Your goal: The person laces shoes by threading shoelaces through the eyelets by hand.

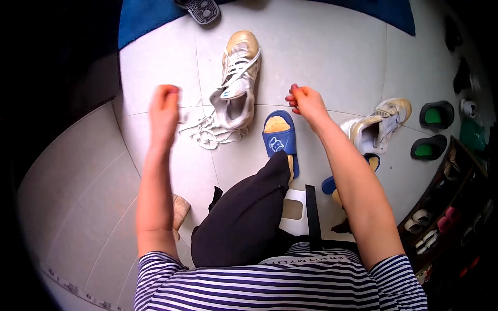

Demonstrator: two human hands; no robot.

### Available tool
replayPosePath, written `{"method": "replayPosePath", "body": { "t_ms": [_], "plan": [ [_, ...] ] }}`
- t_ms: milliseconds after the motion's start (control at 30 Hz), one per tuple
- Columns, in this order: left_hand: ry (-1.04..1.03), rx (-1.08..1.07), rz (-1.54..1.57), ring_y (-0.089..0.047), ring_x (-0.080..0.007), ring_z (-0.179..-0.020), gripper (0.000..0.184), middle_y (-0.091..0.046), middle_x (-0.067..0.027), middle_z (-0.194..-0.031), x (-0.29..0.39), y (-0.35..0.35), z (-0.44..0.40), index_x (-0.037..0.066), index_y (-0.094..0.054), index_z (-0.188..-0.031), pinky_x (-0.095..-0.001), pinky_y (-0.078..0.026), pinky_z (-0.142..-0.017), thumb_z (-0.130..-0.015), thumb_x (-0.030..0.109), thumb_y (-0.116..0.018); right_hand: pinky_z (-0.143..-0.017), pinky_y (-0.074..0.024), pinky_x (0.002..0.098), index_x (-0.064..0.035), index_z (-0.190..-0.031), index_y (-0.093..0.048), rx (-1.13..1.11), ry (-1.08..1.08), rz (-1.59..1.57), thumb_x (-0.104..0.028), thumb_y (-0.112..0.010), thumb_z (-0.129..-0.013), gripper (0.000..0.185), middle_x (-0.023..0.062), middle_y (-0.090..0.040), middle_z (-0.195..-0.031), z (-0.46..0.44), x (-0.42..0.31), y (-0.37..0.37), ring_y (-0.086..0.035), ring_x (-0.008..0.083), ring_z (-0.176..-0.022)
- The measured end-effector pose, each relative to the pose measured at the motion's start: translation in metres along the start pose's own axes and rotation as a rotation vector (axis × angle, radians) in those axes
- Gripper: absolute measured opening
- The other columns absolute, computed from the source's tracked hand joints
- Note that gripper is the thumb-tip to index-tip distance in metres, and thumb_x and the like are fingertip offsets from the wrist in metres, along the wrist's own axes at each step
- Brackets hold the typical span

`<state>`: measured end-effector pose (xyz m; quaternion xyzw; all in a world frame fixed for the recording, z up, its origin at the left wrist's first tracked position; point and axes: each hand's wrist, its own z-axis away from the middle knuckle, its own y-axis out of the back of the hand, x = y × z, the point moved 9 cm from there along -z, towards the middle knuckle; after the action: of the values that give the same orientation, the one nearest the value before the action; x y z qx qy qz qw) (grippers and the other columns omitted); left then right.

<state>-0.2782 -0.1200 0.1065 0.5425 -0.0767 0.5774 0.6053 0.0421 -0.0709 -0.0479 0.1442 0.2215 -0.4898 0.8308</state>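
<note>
My left hand (165, 106) is closed and slightly blurred, left of a white and tan sneaker (241, 106). Loose white shoelaces (210, 132) lie in a heap beside that shoe's heel, close to the hand; whether its fingers hold a lace end I cannot tell. More lacing crosses the sneaker's tongue. Over the floor to the right of the shoe, my right hand (307, 103) has its fingers curled in, and anything inside them is hidden. A blue slipper (279, 136) is on a foot just below and left of it. The second sneaker (378, 127) rests farther right.
Dark slippers with green insoles (436, 115) stand at the right, near a shoe rack (454, 171) with several pairs. A grey sandal (204, 11) sits by the blue mat (150, 20) at the top. Another blue slipper (329, 185) is partly behind my right forearm.
</note>
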Motion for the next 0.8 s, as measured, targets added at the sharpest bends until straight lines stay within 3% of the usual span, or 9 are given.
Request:
{"method": "replayPosePath", "body": {
  "t_ms": [67,167,267,367,433,533,633,767,800],
  "plan": [
    [-0.248,0.018,-0.214,-0.049,-0.0132,-0.063,0.019,-0.055,-0.0068,-0.07,0.02,-0.043,0.008,0.0,-0.056,-0.083,-0.0283,-0.042,-0.059,-0.089,0.018,-0.057,-0.064,-0.0512,0.0277,0.0016,-0.099,-0.058,0.049,-0.047,-0.239,-0.038,-0.049,-0.094,0.041,0.0094,-0.065,-0.091,-0.017,-0.01,0.001,-0.06,0.014,-0.077],
    [-0.182,-0.114,-0.533,-0.059,-0.0349,-0.069,0.047,-0.06,-0.019,-0.076,0.02,-0.108,0.012,-0.002,-0.057,-0.082,-0.041,-0.046,-0.062,-0.079,0.044,-0.065,-0.067,-0.0513,0.0276,-0.0012,-0.104,-0.057,0.013,-0.068,-0.195,-0.042,-0.047,-0.094,0.043,0.0074,-0.063,-0.093,-0.038,-0.036,-0.016,-0.058,0.0129,-0.082],
    [-0.015,-0.186,-0.752,-0.062,-0.041,-0.078,0.065,-0.061,-0.0276,-0.079,0.009,-0.148,0.007,-0.009,-0.054,-0.087,-0.046,-0.048,-0.07,-0.073,0.054,-0.066,-0.067,-0.0504,0.0268,-0.0029,-0.103,-0.057,-0.025,-0.078,-0.16,-0.049,-0.049,-0.091,0.048,0.0046,-0.062,-0.09,-0.059,-0.051,-0.035,-0.057,0.012,-0.081],
    [0.103,-0.1,-0.708,-0.061,-0.0432,-0.077,0.055,-0.06,-0.0293,-0.078,-0.019,-0.153,-0.003,-0.008,-0.049,-0.093,-0.0477,-0.048,-0.068,-0.075,0.04,-0.067,-0.064,-0.0498,0.0272,-0.002,-0.098,-0.059,-0.037,-0.069,-0.023,-0.052,-0.052,-0.088,0.052,0.0042,-0.061,-0.088,-0.077,-0.056,-0.047,-0.055,0.012,-0.081],
    [-0.074,-0.146,-0.498,-0.058,-0.0467,-0.076,0.039,-0.058,-0.0302,-0.076,-0.021,-0.159,-0.003,-0.006,-0.044,-0.092,-0.0498,-0.046,-0.066,-0.075,0.022,-0.064,-0.062,-0.0493,0.0262,-0.0021,-0.094,-0.06,-0.027,-0.063,0.015,-0.052,-0.053,-0.088,0.051,0.0042,-0.061,-0.086,-0.079,-0.063,-0.05,-0.055,0.012,-0.077],
    [-0.249,-0.157,-0.328,-0.055,-0.0488,-0.074,0.028,-0.055,-0.0306,-0.074,-0.015,-0.162,0.017,-0.003,-0.04,-0.087,-0.0514,-0.043,-0.064,-0.073,0.011,-0.06,-0.054,-0.0464,0.0219,-0.0023,-0.085,-0.063,0.028,-0.072,0.172,-0.042,-0.062,-0.085,0.04,0.0038,-0.061,-0.077,-0.081,-0.064,-0.04,-0.052,0.0102,-0.06],
    [-0.265,-0.193,-0.253,-0.052,-0.0468,-0.068,0.026,-0.052,-0.028,-0.071,-0.018,-0.167,0.029,-0.001,-0.04,-0.086,-0.0478,-0.042,-0.059,-0.072,0.01,-0.058,-0.046,-0.0411,0.0183,-0.0015,-0.083,-0.063,0.059,-0.013,-0.293,-0.021,-0.071,-0.08,0.021,0.003,-0.06,-0.071,-0.072,-0.049,-0.026,-0.049,0.0075,-0.053],
    [-0.332,-0.248,-0.185,-0.051,-0.0453,-0.067,0.026,-0.05,-0.0258,-0.071,-0.016,-0.171,0.039,-0.001,-0.041,-0.089,-0.0444,-0.043,-0.058,-0.071,0.009,-0.057,-0.046,-0.0405,0.0174,-0.0017,-0.082,-0.063,0.012,-0.237,-0.347,-0.014,-0.066,-0.08,0.012,0.004,-0.059,-0.073,-0.062,-0.022,-0.015,-0.051,0.0091,-0.056],
    [-0.332,-0.263,-0.173,-0.052,-0.0455,-0.069,0.027,-0.05,-0.0255,-0.072,-0.016,-0.172,0.041,-0.001,-0.041,-0.09,-0.0445,-0.043,-0.06,-0.071,0.009,-0.058,-0.044,-0.0388,0.0174,-0.0017,-0.081,-0.061,-0.017,-0.224,-0.556,-0.01,-0.063,-0.08,0.009,0.0045,-0.058,-0.073,-0.064,-0.017,-0.016,-0.051,0.0094,-0.057]
  ]
}}
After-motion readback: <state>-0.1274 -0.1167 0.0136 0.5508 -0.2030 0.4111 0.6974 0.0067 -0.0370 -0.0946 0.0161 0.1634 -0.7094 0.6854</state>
